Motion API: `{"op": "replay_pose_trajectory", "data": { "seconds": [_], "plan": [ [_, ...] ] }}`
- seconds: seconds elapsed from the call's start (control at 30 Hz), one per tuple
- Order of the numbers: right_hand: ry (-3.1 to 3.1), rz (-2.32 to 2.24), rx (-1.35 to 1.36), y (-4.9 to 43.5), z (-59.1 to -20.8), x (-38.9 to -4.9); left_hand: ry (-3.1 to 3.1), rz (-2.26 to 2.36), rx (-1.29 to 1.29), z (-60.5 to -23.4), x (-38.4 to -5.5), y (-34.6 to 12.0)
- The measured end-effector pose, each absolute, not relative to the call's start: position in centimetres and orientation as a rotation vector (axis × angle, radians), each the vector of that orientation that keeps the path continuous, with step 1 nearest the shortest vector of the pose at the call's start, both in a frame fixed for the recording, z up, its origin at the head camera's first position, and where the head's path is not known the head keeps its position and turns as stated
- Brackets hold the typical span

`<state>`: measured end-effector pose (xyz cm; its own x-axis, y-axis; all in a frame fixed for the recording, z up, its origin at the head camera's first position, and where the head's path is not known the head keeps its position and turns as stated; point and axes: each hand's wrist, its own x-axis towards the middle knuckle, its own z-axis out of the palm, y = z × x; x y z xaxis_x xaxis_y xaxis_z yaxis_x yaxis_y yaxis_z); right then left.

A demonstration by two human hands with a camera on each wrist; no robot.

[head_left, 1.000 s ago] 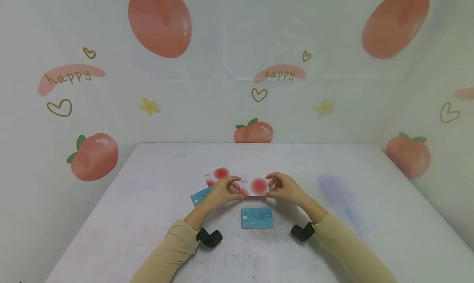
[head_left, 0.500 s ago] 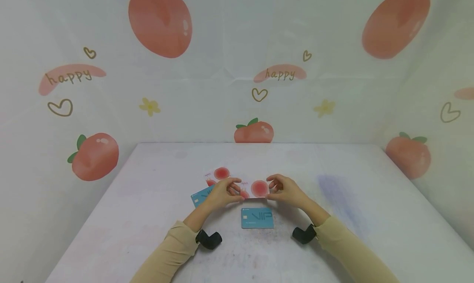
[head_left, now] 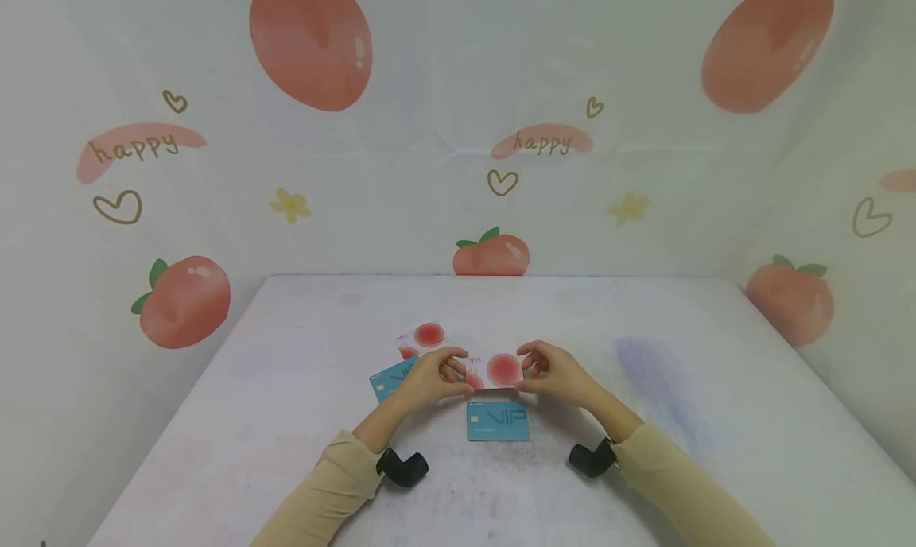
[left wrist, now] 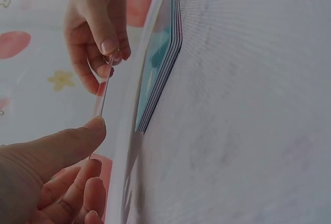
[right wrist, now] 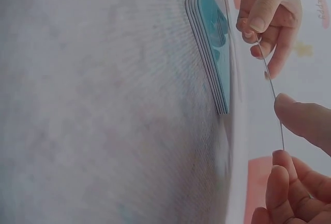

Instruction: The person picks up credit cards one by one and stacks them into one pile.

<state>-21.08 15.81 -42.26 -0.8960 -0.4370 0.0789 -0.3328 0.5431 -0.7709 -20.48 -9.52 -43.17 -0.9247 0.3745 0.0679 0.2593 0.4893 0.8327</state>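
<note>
My left hand (head_left: pixel 432 376) and right hand (head_left: pixel 560 374) pinch opposite short ends of a white card (head_left: pixel 503 370) printed with red circles. Thumbs are on its near side and fingers on the far side. In the left wrist view the held card (left wrist: pixel 105 90) shows nearly edge-on, raised above the tabletop. Just nearer the person lies a neat stack of cards (head_left: pixel 498 421), with a blue VIP card on top. Several layered edges of that stack (right wrist: pixel 207 53) show in the right wrist view.
Behind the left hand, a white card with red circles (head_left: pixel 429 335) and a blue card (head_left: pixel 389 378) lie on the white table (head_left: pixel 644 483); the hand partly covers the blue one. Black wrist-worn devices (head_left: pixel 403 468) sit at both cuffs. A fruit-printed cloth (head_left: pixel 429 70) hangs behind.
Both hands have brought the white card slightly toward the person, and it now sits nearer the far edge of the blue-topped stack. The cards on the table have stayed put.
</note>
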Motion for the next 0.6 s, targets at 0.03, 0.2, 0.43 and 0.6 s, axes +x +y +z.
{"op": "replay_pose_trajectory", "data": {
  "seconds": [0.03,0.2,0.43,0.6],
  "plan": [
    [2.648,-1.282,-0.658,15.80,-42.22,-21.03,2.603,1.419,0.553,-43.14,-20.44,-9.50],
    [2.638,-1.268,-0.615,15.77,-42.08,-20.84,2.596,1.389,0.536,-43.05,-20.21,-9.49],
    [2.635,-1.243,-0.591,15.86,-42.24,-20.69,2.582,1.384,0.521,-42.81,-19.84,-9.52],
    [2.644,-1.234,-0.632,15.96,-42.34,-20.54,2.582,1.390,0.530,-42.76,-19.68,-9.50]
  ]
}}
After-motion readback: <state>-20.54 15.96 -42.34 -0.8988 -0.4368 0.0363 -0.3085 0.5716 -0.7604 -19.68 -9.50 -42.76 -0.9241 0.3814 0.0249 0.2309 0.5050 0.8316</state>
